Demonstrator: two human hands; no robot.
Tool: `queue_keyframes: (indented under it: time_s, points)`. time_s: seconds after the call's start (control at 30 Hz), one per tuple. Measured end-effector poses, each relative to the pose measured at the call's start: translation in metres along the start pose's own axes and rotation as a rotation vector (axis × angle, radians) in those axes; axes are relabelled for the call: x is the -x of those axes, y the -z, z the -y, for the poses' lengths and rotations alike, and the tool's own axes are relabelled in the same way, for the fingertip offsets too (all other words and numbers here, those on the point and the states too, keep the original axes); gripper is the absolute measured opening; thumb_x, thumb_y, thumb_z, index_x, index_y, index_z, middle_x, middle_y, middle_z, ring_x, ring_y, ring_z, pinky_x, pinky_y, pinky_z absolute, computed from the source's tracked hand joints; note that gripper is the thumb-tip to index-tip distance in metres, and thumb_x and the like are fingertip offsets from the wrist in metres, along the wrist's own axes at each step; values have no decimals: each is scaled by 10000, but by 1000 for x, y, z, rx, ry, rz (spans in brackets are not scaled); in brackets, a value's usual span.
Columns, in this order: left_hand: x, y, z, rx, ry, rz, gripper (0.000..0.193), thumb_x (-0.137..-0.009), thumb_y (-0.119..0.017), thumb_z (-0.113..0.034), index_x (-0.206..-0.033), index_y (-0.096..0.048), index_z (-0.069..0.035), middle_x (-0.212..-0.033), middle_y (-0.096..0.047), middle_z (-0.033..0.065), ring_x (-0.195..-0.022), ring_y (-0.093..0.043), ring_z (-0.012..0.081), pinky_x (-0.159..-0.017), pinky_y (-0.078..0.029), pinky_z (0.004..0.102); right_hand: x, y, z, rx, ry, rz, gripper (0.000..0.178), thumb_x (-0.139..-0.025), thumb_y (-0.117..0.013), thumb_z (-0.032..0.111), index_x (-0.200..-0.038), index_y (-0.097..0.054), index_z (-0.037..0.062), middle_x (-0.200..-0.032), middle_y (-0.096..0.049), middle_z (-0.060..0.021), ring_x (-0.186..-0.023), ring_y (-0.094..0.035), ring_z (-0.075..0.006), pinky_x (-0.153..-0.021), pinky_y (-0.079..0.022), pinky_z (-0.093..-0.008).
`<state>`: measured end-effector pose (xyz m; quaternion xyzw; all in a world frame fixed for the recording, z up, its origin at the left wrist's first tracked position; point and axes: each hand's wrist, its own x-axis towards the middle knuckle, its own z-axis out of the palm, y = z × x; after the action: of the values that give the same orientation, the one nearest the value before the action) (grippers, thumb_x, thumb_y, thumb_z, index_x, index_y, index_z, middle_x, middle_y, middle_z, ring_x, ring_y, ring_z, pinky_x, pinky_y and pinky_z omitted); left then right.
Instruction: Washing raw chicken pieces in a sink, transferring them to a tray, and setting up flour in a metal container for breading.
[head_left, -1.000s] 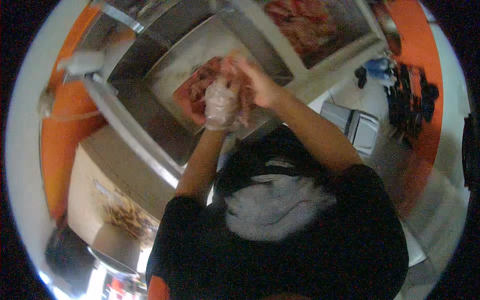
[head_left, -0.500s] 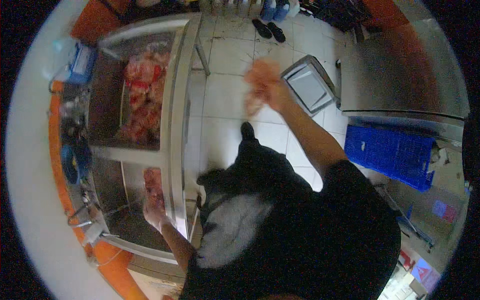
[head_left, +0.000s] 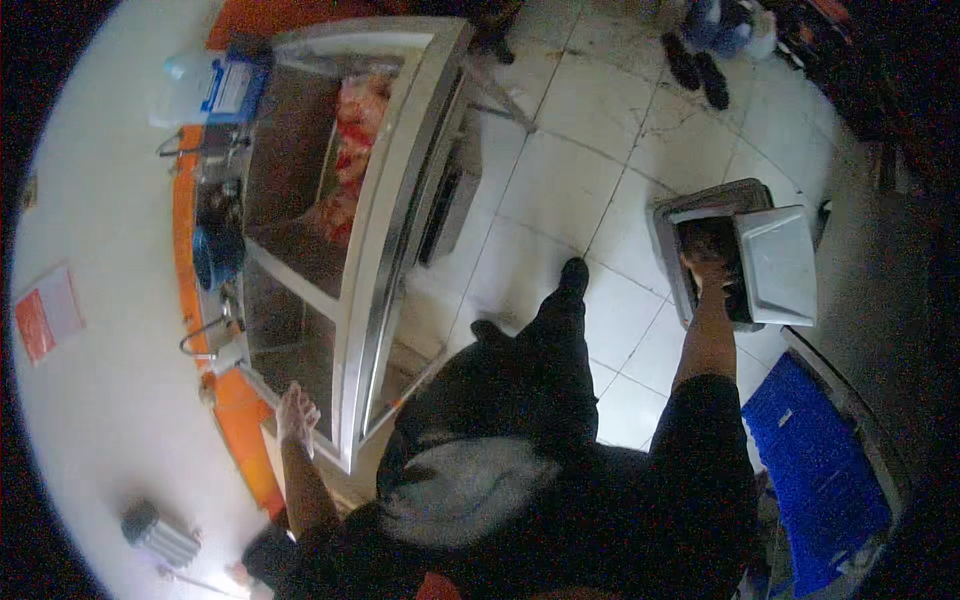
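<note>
My right hand (head_left: 707, 265) reaches down into the dark opening of a rubbish bin (head_left: 665, 245) on the floor to the right. Its fingers are in shadow, and I cannot make out whether they hold anything. The bin's pale swing lid (head_left: 782, 262) is tilted to one side of that opening. My left hand (head_left: 298, 415) is raised by the near corner of the steel double sink (head_left: 345, 400); it looks wet, with fingers apart and nothing in them. Raw, reddish-pink meat (head_left: 358, 125) lies in the sink's far basin.
A blue plastic crate (head_left: 815, 465) stands at the lower right. Behind the sink are taps (head_left: 205, 340), a blue bowl (head_left: 215, 255) and a blue-labelled container (head_left: 238, 88). Black sandals (head_left: 695, 72) lie on the tiled floor at the back.
My right hand has moved right and down into the bin; the pinkish mass it carried is out of sight. My left hand has left the meat in the near basin. The view has turned rightward.
</note>
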<state>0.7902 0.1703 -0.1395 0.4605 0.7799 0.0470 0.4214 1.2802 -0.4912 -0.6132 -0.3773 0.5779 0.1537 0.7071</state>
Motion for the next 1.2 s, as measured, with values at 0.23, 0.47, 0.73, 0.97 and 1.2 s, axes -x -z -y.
queue_keyframes:
  time_s: [0.23, 0.47, 0.73, 0.97, 1.2]
  points:
    - [68, -107, -71, 95, -596, 523, 463, -897, -483, -353, -1202, -478, -5, -1070, -569, 115, -1013, -546, 226, -870, -432, 370, 59, -63, -112, 953, 1221, 184, 350, -916, -477, 225, -1190, -484, 7, -1155, -528, -97, -1068, -501, -228, -919, -415, -348]
    - [141, -315, -103, 39, -653, 943, 329, -888, -495, -229, -1131, -515, -10, -1038, -554, 68, -938, -529, 179, -795, -433, 313, 517, -177, -195, 901, 1289, 1236, 510, -607, -742, 91, -1054, -503, 34, -1010, -505, -132, -976, -502, -300, -868, -424, -390]
    - [191, -390, -114, -558, -807, 1247, 372, -891, -479, -303, -1203, -466, -102, -1117, -532, 116, -943, -545, 246, -789, -474, 356, 426, -215, -147, 1140, 1493, 826, 468, -623, -712, 101, -1015, -463, 43, -1060, -466, -131, -921, -502, -281, -755, -450, -373]
    - [197, -425, -113, -12, -35, 1086, 515, -912, -449, -351, -1345, -275, -134, -1258, -450, 132, -1000, -538, 274, -819, -472, 418, 461, -173, -160, 930, 1269, 866, 488, -646, -752, 183, -1018, -473, 36, -987, -493, -119, -830, -543, -238, -689, -466, -339]
    - [225, -437, -63, -268, -389, 1268, 468, -877, -510, -295, -1260, -420, -42, -1230, -494, 131, -1082, -510, 263, -927, -410, 343, 339, -193, -142, 997, 1313, 506, 206, -668, -665, 159, -804, -565, 40, -804, -547, -123, -738, -553, -293, -682, -441, -408]
